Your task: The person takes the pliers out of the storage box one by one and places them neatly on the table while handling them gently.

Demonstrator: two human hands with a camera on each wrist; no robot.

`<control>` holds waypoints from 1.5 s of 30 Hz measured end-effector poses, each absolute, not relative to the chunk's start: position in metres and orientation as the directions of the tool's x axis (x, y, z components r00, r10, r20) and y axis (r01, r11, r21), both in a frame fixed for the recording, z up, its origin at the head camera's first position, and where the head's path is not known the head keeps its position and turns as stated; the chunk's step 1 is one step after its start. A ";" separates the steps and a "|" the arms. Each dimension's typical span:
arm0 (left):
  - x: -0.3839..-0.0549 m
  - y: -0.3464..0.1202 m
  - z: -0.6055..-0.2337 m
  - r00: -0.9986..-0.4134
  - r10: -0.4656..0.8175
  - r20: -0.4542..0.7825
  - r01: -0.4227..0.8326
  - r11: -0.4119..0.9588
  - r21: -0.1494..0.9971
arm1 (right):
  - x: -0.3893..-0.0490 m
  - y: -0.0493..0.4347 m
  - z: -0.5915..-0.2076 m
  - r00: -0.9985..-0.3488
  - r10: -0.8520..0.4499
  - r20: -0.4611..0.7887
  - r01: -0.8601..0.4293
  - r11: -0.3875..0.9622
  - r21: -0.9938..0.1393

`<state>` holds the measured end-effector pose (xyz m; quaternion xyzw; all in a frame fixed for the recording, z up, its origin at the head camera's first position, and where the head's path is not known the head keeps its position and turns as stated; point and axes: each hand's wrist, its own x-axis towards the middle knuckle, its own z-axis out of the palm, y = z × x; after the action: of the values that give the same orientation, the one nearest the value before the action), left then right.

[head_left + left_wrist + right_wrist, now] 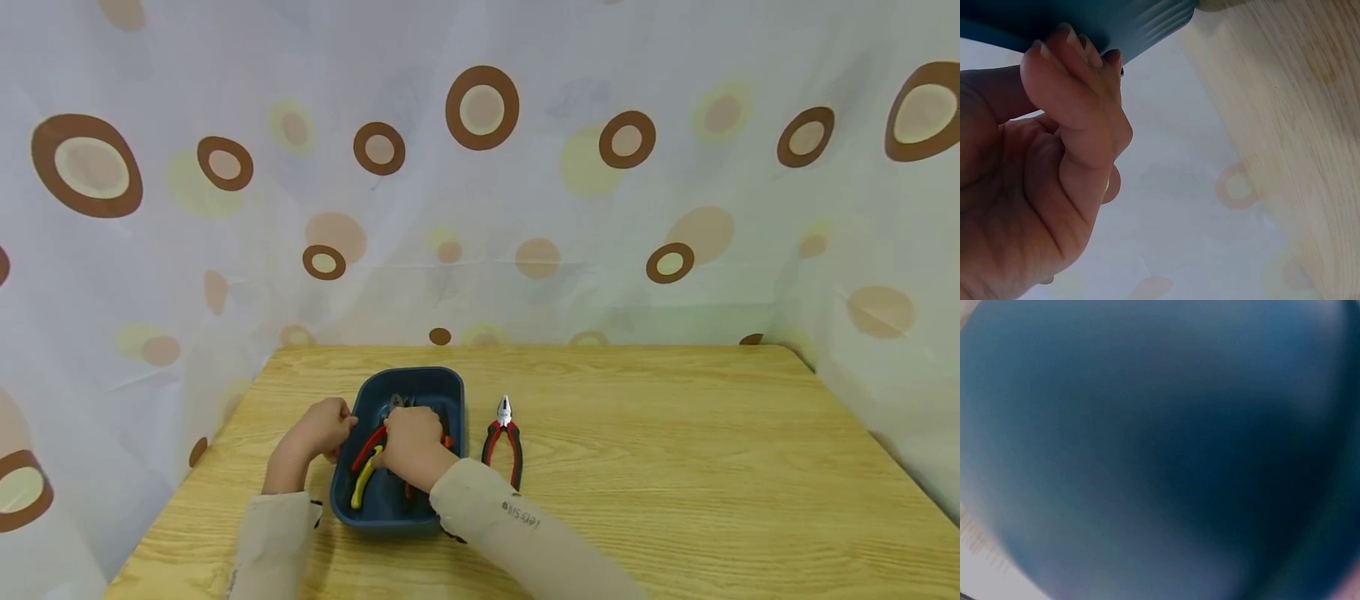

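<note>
A dark blue plastic bin point(397, 527) on the table holds several hand tools. My left hand point(318, 429) is at its left rim; in the left wrist view, the curled fingers point(1079, 94) hold the bin's edge point(1147, 28). My right hand point(412, 442) reaches inside, its fingers curled over pliers whose grey head point(396, 402) shows above the knuckles. A red handle point(367, 447) and a yellow handle point(363, 483) stick out to its left. The hand hides its own fingertips. The right wrist view is filled by a blurred bin wall point(1116, 456).
Combination pliers point(504, 429) with red and black handles lie right of the bin, jaws pointing to the back. Wooden tabletop point(675, 458) spreads to the right. A patterned cloth point(525, 208) hangs behind and along the sides.
</note>
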<state>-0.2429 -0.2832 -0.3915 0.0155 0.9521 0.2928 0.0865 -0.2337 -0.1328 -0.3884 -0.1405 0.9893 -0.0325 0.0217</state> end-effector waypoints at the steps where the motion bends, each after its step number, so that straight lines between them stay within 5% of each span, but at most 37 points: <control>1: -0.242 -0.284 -0.391 -0.984 0.080 -0.157 -0.022 0.829 0.558 | -0.234 -0.130 -0.387 -0.956 -0.290 -0.038 -0.283 0.951 -0.126; 5: -0.242 -0.285 -0.391 -0.985 0.083 -0.154 -0.017 0.831 0.556 | -0.234 -0.123 -0.385 -0.952 -0.302 -0.054 -0.275 0.919 -0.282; 21: -0.244 -0.285 -0.393 -0.983 0.069 -0.173 -0.039 0.833 0.552 | -0.232 -0.105 -0.383 -0.923 -0.386 0.010 -0.317 0.743 -0.590; 45: -0.244 -0.284 -0.394 -0.983 0.064 -0.174 -0.046 0.827 0.560 | -0.225 -0.075 -0.371 -0.930 -0.348 0.115 -0.325 0.641 -0.695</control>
<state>-0.2441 -0.2839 -0.3938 0.0046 0.9513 0.2939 0.0931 -0.2252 -0.0754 -0.3709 -0.1859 0.9058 -0.3804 0.0149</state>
